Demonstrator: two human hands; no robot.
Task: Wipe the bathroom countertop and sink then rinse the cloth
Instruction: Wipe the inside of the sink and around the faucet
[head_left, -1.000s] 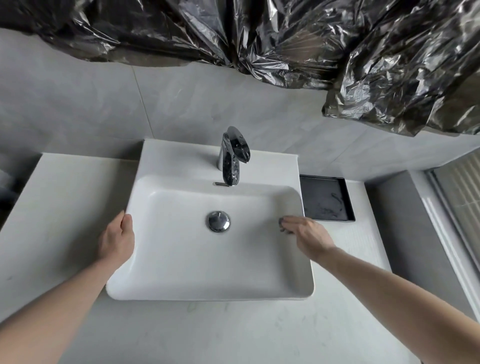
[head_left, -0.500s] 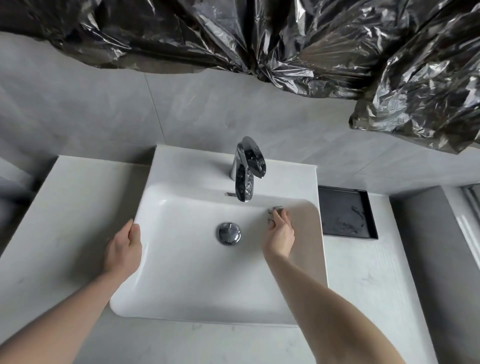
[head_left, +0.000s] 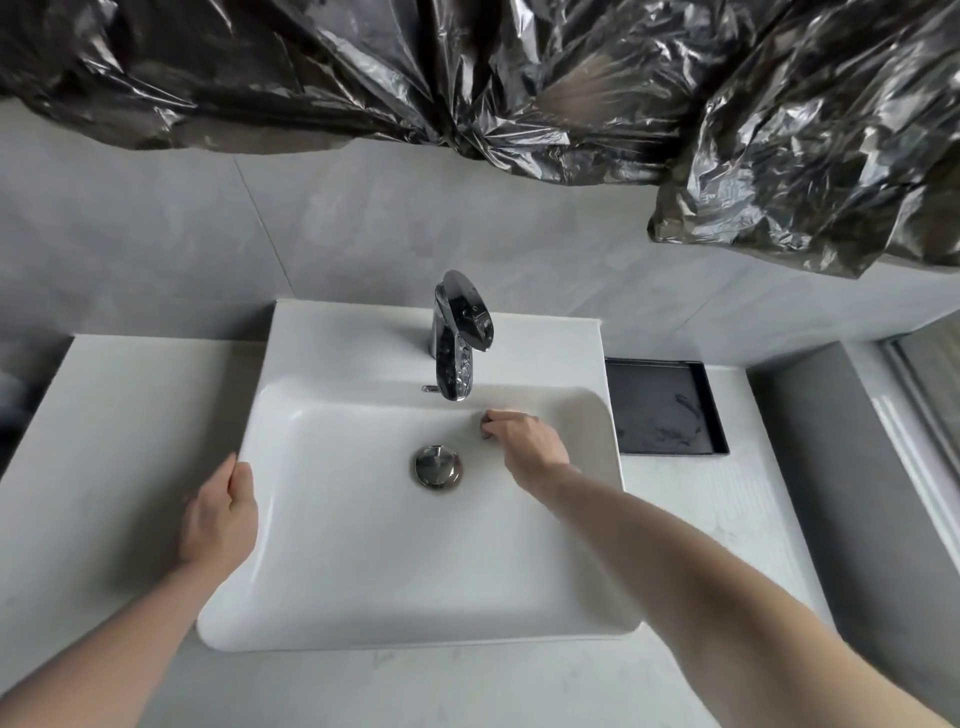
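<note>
Your left hand (head_left: 221, 517) rests on the left rim of the white sink (head_left: 363, 571), thumb over the inner edge and fingers curled down the outer side, so it holds the rim. Your right hand (head_left: 524, 441) is inside the basin, against the back wall just right of and below the spout of the chrome faucet (head_left: 457, 338). Its fingers (head_left: 491, 423) are curled, with something small and dark showing at the fingertips; whether this is the cloth cannot be determined, as it is almost wholly hidden by the hand. Whether the right hand grips it or merely presses it against the porcelain cannot be told either.

The round chrome drain plug (head_left: 438, 466) sits at the centre of the basin floor, left of and slightly nearer to you than the right hand, apart from it. A small chrome lever projects at the back wall just left of the spout.

The sink stands on a pale table (head_left: 104, 415) that extends to both sides. A black rectangular tray (head_left: 665, 408) lies on the table, touching or just beside the right rear edge of the sink. Crumpled black plastic sheeting (head_left: 519, 78) hangs along the grey tiled wall (head_left: 363, 234) above
</note>
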